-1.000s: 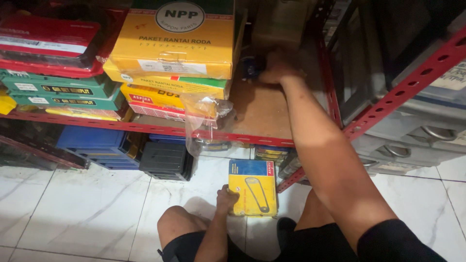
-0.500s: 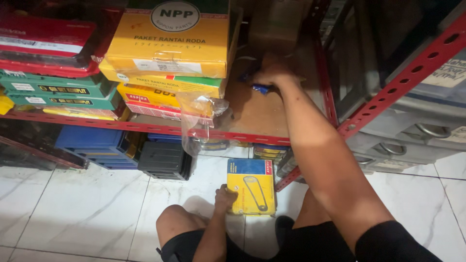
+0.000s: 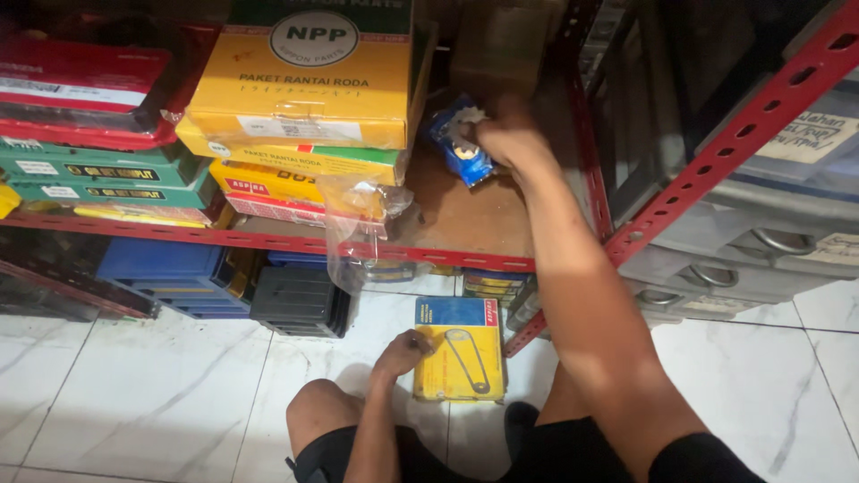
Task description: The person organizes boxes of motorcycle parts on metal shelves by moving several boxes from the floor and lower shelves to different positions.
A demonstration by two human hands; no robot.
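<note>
Red perforated steel shelving (image 3: pixel 716 170) overhead, with a bare brown board shelf (image 3: pixel 465 219) inside. At right, grey plastic drawer units (image 3: pixel 761 241) with wire pull handles; contents hidden. On the shelf's left half, a tall stack of flat cardboard boxes (image 3: pixel 304 89): yellow on top, green-edged and red ones beneath, more green and red cartons farther left. Crumpled clear plastic bag (image 3: pixel 358 224) draped over the shelf edge, contents unclear. Under the shelf, blue flat boxes (image 3: pixel 161 273) and a ribbed black plastic case (image 3: pixel 300 300) on glossy white marbled floor tiles (image 3: pixel 134 394). Flat yellow and blue box (image 3: pixel 459 347) lying on the tiles between the knees, a chain drawn on its lid. Left hand (image 3: pixel 403 351) resting against that box's left edge, fingers curled; grip unclear. Right hand (image 3: pixel 508 143) deep on the shelf, closed around a small crinkly blue packet (image 3: pixel 463 148) just beside the stack.
</note>
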